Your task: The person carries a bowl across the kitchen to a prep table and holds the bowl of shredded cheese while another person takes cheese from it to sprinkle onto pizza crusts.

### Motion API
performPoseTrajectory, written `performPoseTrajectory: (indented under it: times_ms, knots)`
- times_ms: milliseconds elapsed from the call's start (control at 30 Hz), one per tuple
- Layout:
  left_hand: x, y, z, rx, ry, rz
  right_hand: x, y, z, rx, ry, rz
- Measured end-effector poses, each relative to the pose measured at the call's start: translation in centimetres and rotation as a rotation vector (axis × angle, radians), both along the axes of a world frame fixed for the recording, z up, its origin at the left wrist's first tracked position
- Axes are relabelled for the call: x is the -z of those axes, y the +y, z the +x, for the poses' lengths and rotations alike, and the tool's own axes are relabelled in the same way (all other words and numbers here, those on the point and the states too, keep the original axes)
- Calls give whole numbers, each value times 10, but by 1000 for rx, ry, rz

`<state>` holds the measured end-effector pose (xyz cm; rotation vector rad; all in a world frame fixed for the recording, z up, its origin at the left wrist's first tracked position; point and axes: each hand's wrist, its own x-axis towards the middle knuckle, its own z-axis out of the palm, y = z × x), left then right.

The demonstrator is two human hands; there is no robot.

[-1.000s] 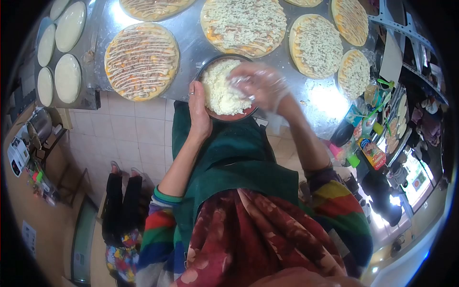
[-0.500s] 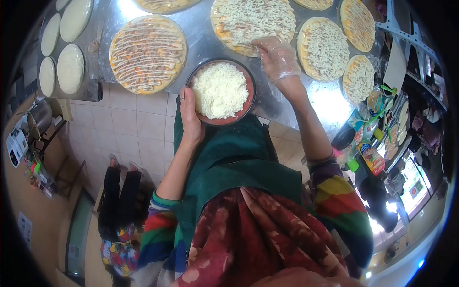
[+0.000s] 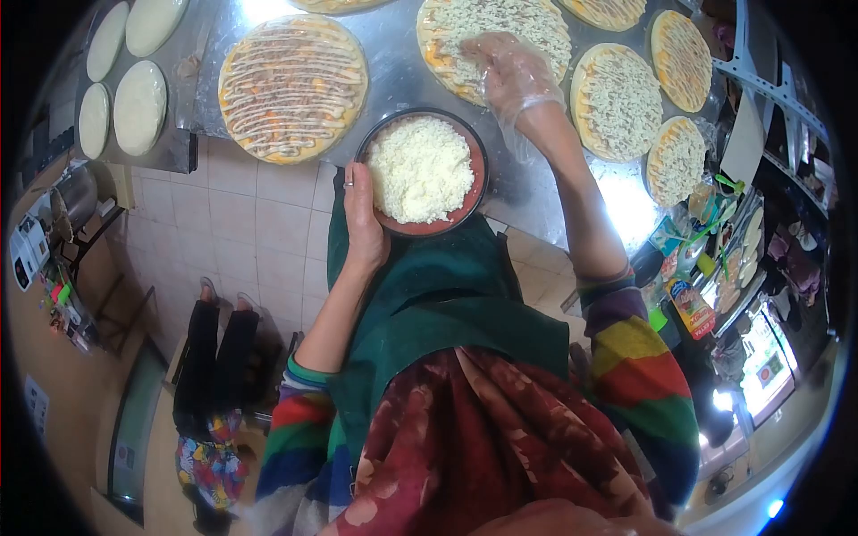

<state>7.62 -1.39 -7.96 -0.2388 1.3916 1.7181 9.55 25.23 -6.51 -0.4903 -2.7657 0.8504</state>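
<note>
My left hand (image 3: 364, 214) grips the rim of a round reddish-brown bowl with a dark edge (image 3: 472, 188), thumb on the side. White grated cheese (image 3: 420, 170) is heaped in the bowl. My right hand (image 3: 514, 76), in a clear plastic glove, is over the lower part of a large pizza (image 3: 492, 22) strewn with cheese. Its fingers are bunched and point left; whatever they hold is hidden. Left of the bowl lies a pizza with stripes of pale sauce (image 3: 293, 89) and no grated cheese on it. A cheese-covered pizza (image 3: 617, 103) is just right of my right wrist.
More pizzas, one small and cheese-topped (image 3: 676, 161), line the metal table (image 3: 393, 54). Plain dough rounds (image 3: 138, 107) lie at the upper left. A metal rack (image 3: 769, 89) and cluttered packages (image 3: 690, 308) are at the right. Another person's legs (image 3: 214, 357) show at the lower left.
My right hand has moved up and slightly left, further over the large pizza. The bowl stays in my left hand. The view has shifted a little, so the pizzas appear further right and the left-hand ones higher.
</note>
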Motion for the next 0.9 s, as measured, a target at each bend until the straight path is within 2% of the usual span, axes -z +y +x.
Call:
performPoseTrajectory:
  times_ms: [233, 333, 400, 467, 500, 567, 667, 767, 800, 900]
  knots:
    - [-4, 1, 0, -35, 9, 4, -9, -7, -8, -13, -128, 145]
    - [-5, 5, 0, -82, 4, 18, -47, -24, 0, 176, -263, -379]
    - [-9, 12, 1, -162, -5, 35, -56, -41, 13, -41, -116, -402]
    - [-15, 21, 0, -159, -3, 39, -35, -67, 30, -345, 44, -136]
    - [-17, 23, 0, -157, 0, 40, -66, -85, 24, -262, -226, -181]
    - [-11, 25, 1, -144, -8, 46, -56, -105, 37, -261, -219, -79]
    - [1, 20, 4, -68, 11, 24, -45, -90, 38, -282, -253, -279]
    - [-2, 23, 3, -36, -5, 26, -58, -62, 25, -201, -413, -567]
    - [-3, 23, 2, -43, -15, 31, -61, -51, 26, -187, -282, -576]
    - [-2, 21, 1, -34, 21, 16, -59, -17, 19, 7, -167, -924]
